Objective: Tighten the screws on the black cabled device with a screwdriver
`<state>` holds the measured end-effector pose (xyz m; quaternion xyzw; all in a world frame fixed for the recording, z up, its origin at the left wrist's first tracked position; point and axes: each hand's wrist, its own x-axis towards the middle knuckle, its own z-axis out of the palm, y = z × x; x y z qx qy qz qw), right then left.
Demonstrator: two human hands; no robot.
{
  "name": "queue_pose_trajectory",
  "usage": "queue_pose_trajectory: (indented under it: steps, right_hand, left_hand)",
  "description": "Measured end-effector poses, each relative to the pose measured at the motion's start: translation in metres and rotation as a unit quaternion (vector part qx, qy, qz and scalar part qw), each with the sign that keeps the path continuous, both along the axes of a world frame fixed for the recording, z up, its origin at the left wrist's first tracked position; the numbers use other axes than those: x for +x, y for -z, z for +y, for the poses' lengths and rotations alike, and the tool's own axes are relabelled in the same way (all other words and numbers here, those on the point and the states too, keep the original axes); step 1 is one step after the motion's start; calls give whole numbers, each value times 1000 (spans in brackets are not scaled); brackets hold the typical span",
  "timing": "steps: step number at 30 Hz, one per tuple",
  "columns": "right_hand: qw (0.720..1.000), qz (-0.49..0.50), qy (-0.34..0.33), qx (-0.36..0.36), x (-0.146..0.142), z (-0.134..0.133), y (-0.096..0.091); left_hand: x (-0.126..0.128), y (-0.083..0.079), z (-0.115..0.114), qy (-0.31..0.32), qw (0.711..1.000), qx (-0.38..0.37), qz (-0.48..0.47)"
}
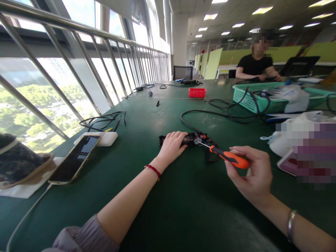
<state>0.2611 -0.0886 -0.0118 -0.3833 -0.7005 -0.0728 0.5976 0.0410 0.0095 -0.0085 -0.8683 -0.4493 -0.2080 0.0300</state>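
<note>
My left hand (173, 142) is wrapped over a black corded device (189, 140) that lies on the green table. The device's right end looks opened up, with small grey and orange parts showing, but its exact kind is unclear. Between the fingers and thumb of my right hand (253, 169) is a screwdriver (229, 156) with an orange and black handle. Its thin metal shaft points left, and the tip meets or lies very close to the exposed parts. A black cable runs from the device toward the back right.
A red tray (197, 92) stands farther back. At right are a green basket (248, 99) with cables and bags, and a white bundle (282, 138). A phone (76, 159) leans on a white block at left, near black cables (102, 120). Across the table sits a person (254, 66).
</note>
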Motion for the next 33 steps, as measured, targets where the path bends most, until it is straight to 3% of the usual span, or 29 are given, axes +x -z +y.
queue_pose_trajectory:
  steps: [3, 9, 16, 22, 29, 33]
  right_hand:
    - [999, 28, -22, -9, 0, 1, 2]
    - [999, -34, 14, -7, -1, -2, -5]
    - [999, 26, -21, 8, -1, 3, 1]
    - [999, -41, 10, 5, 0, -1, -3]
    - [1000, 15, -18, 6, 0, 2, 1]
    - [999, -41, -9, 8, -1, -1, -5]
  left_hand:
    - [0, 0, 0, -2, 1000, 1, 2]
    - [0, 1, 1, 1, 1000, 5, -2]
    - [0, 1, 1, -2, 1000, 3, 2]
    - [0, 0, 0, 0, 1000, 6, 0]
    - [0, -1, 0, -2, 1000, 0, 3]
    - [0, -1, 0, 1, 1000, 4, 2]
